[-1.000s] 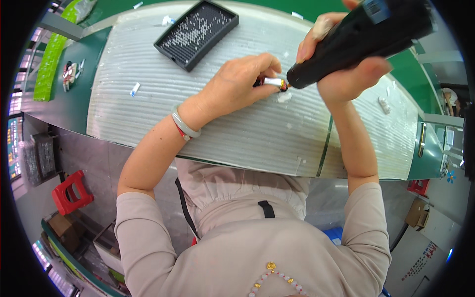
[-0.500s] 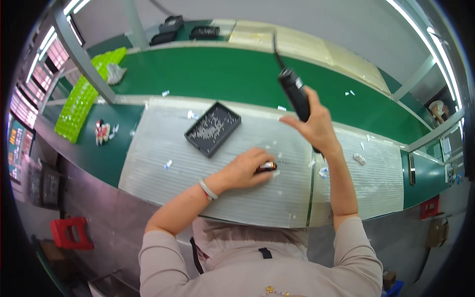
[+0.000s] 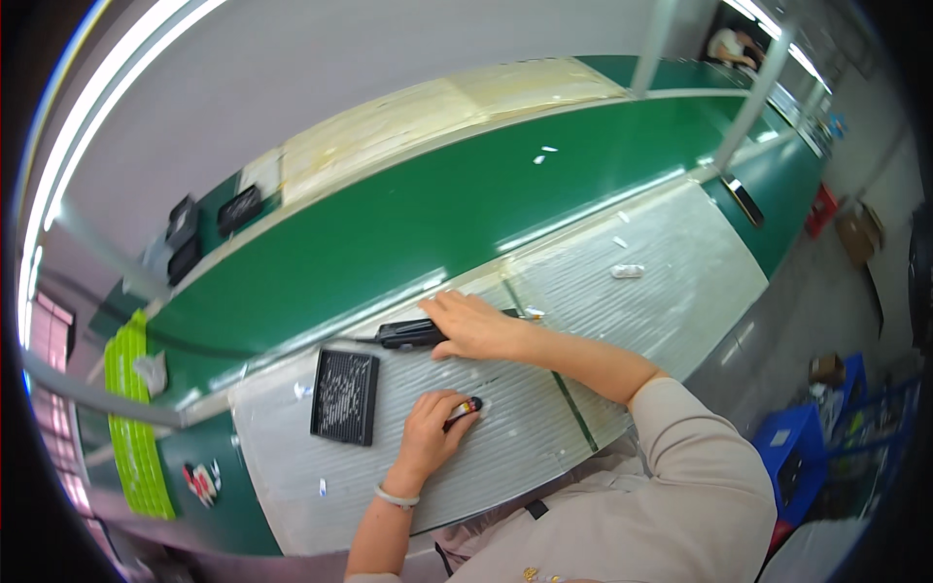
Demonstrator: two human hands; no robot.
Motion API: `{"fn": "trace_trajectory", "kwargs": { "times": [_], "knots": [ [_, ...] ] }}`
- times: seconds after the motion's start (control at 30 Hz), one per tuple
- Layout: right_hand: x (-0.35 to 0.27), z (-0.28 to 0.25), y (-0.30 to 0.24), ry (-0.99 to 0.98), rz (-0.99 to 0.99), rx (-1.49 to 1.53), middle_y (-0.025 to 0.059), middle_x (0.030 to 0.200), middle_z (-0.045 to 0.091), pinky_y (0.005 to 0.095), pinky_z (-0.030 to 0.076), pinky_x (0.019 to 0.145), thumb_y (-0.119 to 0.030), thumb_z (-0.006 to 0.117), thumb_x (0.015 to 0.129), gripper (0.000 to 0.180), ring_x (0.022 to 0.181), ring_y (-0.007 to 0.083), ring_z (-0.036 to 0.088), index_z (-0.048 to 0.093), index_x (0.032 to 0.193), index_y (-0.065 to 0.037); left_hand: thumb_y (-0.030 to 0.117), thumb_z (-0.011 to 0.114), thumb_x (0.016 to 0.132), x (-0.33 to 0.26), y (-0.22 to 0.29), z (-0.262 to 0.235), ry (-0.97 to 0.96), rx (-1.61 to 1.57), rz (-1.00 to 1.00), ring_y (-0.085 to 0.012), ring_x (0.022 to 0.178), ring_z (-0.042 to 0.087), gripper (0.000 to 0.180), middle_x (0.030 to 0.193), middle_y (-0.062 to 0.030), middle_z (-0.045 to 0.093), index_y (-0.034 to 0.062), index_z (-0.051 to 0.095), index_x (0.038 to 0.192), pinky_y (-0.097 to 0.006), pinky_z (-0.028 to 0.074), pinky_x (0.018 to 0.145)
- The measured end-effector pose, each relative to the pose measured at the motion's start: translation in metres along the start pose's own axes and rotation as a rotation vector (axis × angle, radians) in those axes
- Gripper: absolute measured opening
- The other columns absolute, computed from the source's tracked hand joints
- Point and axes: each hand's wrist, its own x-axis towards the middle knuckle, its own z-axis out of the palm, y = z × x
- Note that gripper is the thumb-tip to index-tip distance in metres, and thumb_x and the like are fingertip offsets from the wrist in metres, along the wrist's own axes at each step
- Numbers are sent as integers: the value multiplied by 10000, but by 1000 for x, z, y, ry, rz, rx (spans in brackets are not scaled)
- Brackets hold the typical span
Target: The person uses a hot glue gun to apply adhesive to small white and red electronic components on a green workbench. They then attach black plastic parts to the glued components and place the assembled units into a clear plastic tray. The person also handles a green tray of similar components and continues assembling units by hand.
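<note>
My right hand (image 3: 476,326) is closed over a black corded electric screwdriver (image 3: 408,334), which lies nearly level at the mat's far edge. Its cord end points left. Lower down, my left hand (image 3: 432,430) rests on the ribbed mat and grips a small rounded item (image 3: 463,414), dark with red, yellow and pale parts; its exact kind is unclear. Left of both hands sits a black tray (image 3: 373,398) with many tiny light screw-like pieces scattered in it.
A pale ribbed mat (image 3: 277,476) covers the bench. Beyond runs a green belt (image 3: 389,243). Bright green bubble packaging (image 3: 136,437) and small red-white parts (image 3: 201,483) lie left. A white packet (image 3: 627,271) and a phone (image 3: 743,200) are right. A person (image 3: 731,47) sits far off.
My right hand has brought the screwdriver down from the air to the mat, turning it level. My left hand still holds the small item. The view has turned to the right.
</note>
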Motion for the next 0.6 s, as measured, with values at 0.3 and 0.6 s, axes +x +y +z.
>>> {"fn": "trace_trajectory", "kwargs": {
  "times": [0.3,0.6],
  "knots": [
    [-31,-8,21,156,128,-182,231,1155,488,448,418,873,-341,778,652,854,1127,362,449,377,1289,63,68,681,786,-4,-5,6,118,-203,-284,-157,689,594,190,818,-101,636,-3,628,954,-270,468,637],
    [-204,-45,122,663,567,-156,143,1233,466,448,337,983,-228,679,758,461,1191,329,402,535,1164,-65,69,544,915,8,19,21,193,-542,-569,-79,729,564,159,883,-53,620,-22,558,1044,-208,463,663]
  ]
}}
